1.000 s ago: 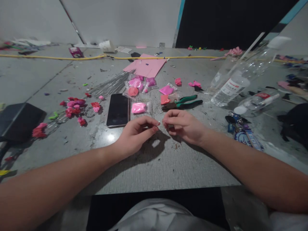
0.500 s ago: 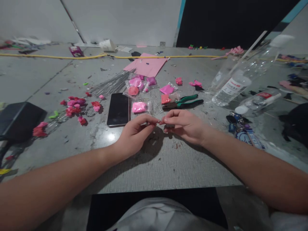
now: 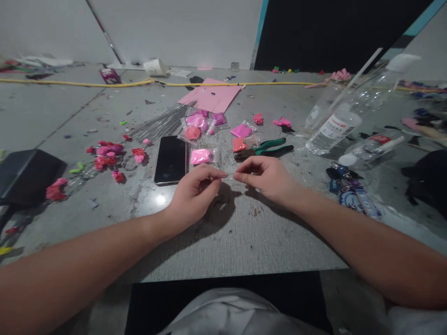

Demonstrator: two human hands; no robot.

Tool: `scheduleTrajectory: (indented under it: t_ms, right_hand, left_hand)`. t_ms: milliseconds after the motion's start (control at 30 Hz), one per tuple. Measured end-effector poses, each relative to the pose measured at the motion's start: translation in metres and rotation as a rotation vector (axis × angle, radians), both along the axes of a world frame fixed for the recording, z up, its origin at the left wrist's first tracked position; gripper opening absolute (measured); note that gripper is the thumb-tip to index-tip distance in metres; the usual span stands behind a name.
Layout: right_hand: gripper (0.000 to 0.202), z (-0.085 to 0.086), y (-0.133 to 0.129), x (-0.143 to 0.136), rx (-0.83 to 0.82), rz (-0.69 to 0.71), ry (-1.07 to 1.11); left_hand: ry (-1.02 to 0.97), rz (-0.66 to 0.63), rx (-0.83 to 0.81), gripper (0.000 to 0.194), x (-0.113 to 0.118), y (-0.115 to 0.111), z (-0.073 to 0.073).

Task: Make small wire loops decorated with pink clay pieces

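My left hand (image 3: 196, 191) is closed in a pinch, thumb against index finger, over the tabletop (image 3: 240, 246). Facing it across a small gap, my right hand (image 3: 266, 179) pinches in the same way. Whatever lies between the fingertips is too small to make out. Just beyond my right hand are pliers (image 3: 268, 150) with green and black handles. A clear packet of bright pink clay (image 3: 201, 156) and a dark-screened phone (image 3: 170, 160) lie beyond my left hand. More packets of purple and pink clay (image 3: 197, 122) sit behind these.
Thin metal wires (image 3: 162, 122) fan out behind the phone. Pink and red clay flowers (image 3: 106, 153) lie at the left, near a black box-like object (image 3: 30, 176). Plastic bottles (image 3: 331, 131) and a keychain bunch (image 3: 352, 190) are at the right. A yellow cord (image 3: 195, 84) crosses the back.
My right hand's fingers have drawn closer together and slightly away from the left fingertips, widening the gap. My left hand stays almost in place. The view has shifted slightly.
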State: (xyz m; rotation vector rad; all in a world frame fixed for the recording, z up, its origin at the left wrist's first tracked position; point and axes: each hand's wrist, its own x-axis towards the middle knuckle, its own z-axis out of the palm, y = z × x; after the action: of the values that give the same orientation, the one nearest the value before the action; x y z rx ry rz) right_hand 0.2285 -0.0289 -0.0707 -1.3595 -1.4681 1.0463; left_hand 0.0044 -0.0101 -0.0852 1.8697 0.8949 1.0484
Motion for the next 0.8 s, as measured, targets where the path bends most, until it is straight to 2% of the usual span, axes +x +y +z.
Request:
scheduleTrajectory:
  t_ms: [133, 400, 500, 633, 800]
  right_hand:
    - [0.027, 0.000, -0.005, -0.003, 0.186, -0.024, -0.076]
    - [0.013, -0.001, -0.016, -0.008, 0.411, -0.020, -0.263]
    - [0.013, -0.001, -0.017, -0.007, 0.508, -0.009, -0.370]
    - [0.019, -0.002, -0.019, -0.007, 0.588, -0.027, -0.422]
    - [0.027, 0.000, -0.022, -0.009, 0.589, -0.051, -0.419]
  left_hand:
    - [-0.049, -0.019, -0.109, 0.011, 0.000, 0.000, -0.003]
    - [-0.145, -0.082, -0.321, 0.011, 0.002, -0.002, -0.001]
    - [-0.222, -0.124, -0.408, 0.009, 0.002, -0.001, -0.001]
    - [-0.343, -0.252, -0.551, 0.011, 0.000, -0.003, 0.000]
    - [-0.364, -0.342, -0.609, 0.014, -0.001, -0.006, 0.003]
